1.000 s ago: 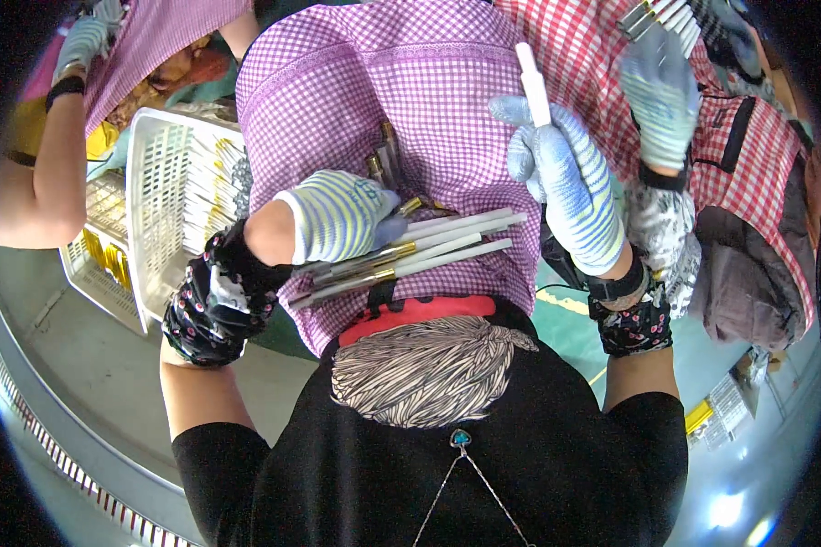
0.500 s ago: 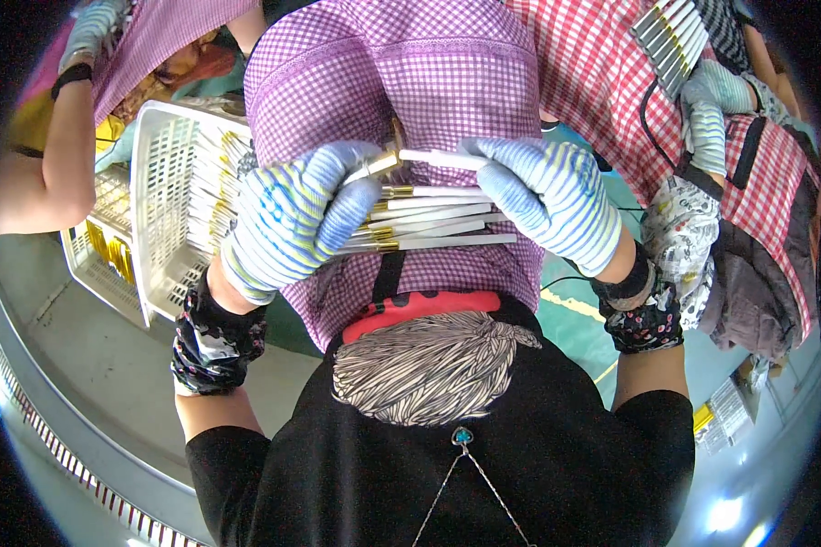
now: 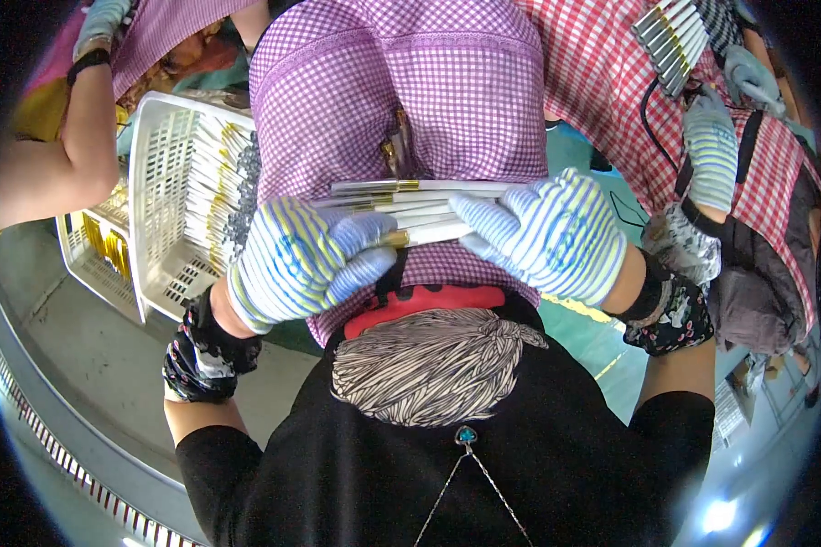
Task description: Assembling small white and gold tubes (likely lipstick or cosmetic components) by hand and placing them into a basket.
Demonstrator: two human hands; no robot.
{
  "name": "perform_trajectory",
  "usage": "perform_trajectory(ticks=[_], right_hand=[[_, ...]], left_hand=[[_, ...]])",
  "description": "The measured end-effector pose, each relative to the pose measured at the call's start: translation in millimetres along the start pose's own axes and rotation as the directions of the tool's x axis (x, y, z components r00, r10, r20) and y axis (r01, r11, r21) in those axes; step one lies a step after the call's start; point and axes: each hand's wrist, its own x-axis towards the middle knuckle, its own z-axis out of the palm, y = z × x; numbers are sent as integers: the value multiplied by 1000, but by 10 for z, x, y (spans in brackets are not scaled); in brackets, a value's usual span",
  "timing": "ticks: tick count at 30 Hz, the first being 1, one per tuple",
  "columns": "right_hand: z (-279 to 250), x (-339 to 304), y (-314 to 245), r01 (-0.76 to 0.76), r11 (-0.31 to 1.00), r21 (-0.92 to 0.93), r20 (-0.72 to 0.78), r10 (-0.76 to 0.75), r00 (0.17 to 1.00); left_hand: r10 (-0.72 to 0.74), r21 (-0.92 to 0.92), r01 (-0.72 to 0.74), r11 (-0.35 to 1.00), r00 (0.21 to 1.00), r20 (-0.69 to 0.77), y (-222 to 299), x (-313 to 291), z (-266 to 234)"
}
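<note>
Several slim white pen-like sticks with gold bands [image 3: 429, 208] lie side by side across my lap, between my hands. My left hand [image 3: 296, 260], in a blue-and-yellow striped glove, is closed round their gold-banded ends, and its fingers hide those tips. In a matching glove, my right hand [image 3: 566, 232] has thumb and fingers at the opposite white ends, pinching the nearest stick [image 3: 436, 233]. Beneath them spreads a purple checked apron [image 3: 474, 109]. In its fold sit small gold and dark pieces [image 3: 392, 150], too small to name.
A white plastic basket [image 3: 169, 100] full of similar sticks [image 3: 212, 182] stands at my left, beside a lower basket holding gold pieces [image 3: 109, 246]. To my right, a person in a red checked apron [image 3: 593, 100] has a fan of sticks [image 3: 670, 46] near a gloved hand [image 3: 711, 146]. Another person's forearm [image 3: 91, 146] reaches in at left.
Both my hands have come down toward me. The single stick held between them above the bundle is no longer apart; a stick now lies along the bundle's near side. The right-hand person's hands have separated.
</note>
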Motion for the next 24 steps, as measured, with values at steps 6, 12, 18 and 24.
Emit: perform_trajectory(ticks=[6,12,18,24], right_hand=[[144,-46,-101,-122,890,438,181,46,982],[238,17,-52,-363,556,748,422,25,906],[69,241,21,-240,725,646,227,118,967],[160,290,143,-234,752,617,269,78,960]], left_hand=[[7,-21,-6,1000,1000,9,212,-32,31],[-31,113,28,993,999,32,208,-117,118],[-67,177,92,980,987,-143,12,-212,105],[-151,2,152,988,981,-122,-95,-448,38]])
